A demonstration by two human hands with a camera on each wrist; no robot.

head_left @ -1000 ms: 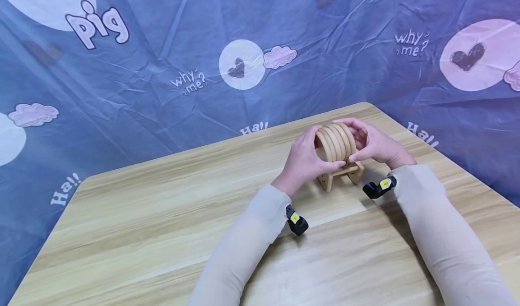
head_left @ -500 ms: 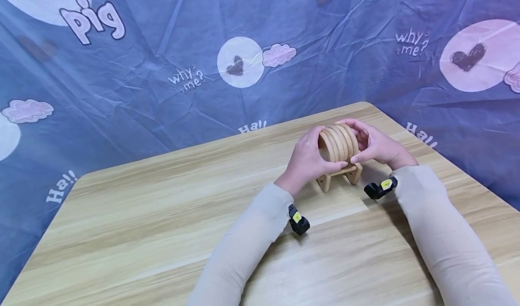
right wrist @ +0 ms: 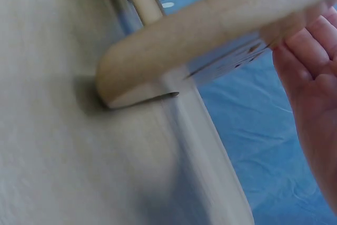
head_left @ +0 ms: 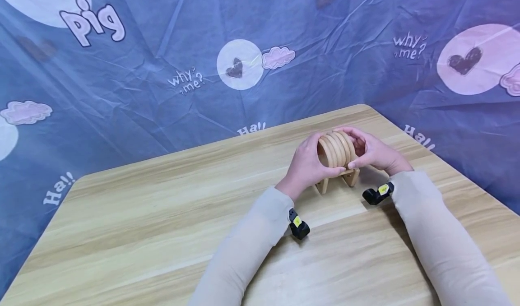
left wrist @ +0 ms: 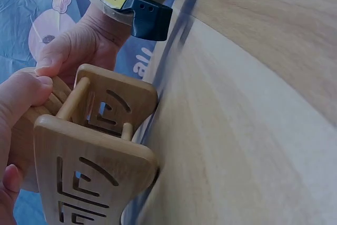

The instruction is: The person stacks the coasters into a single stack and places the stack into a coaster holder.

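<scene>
A row of round wooden coasters (head_left: 336,150) stands on edge in a small wooden coaster rack (head_left: 351,178), toward the back right of the table. My left hand (head_left: 305,164) grips the row from the left end, its thumb across the near side. From the right end my right hand (head_left: 377,153) holds it too, and the two thumbs nearly meet in front. The left wrist view shows the rack's side panels (left wrist: 97,164) with cut-out line patterns, joined by round bars. In the right wrist view, fingers (right wrist: 308,51) of my right hand lie by the outer panel.
The wood-grain table (head_left: 162,234) stretches left and toward me. Its back edge meets a blue printed cloth (head_left: 154,71) hanging behind. A black wrist camera (head_left: 299,224) sits under the left sleeve, another black camera (head_left: 378,194) under the right.
Both hands and the coasters have shifted slightly right, then sunk a little lower. The hold on the row stays the same.
</scene>
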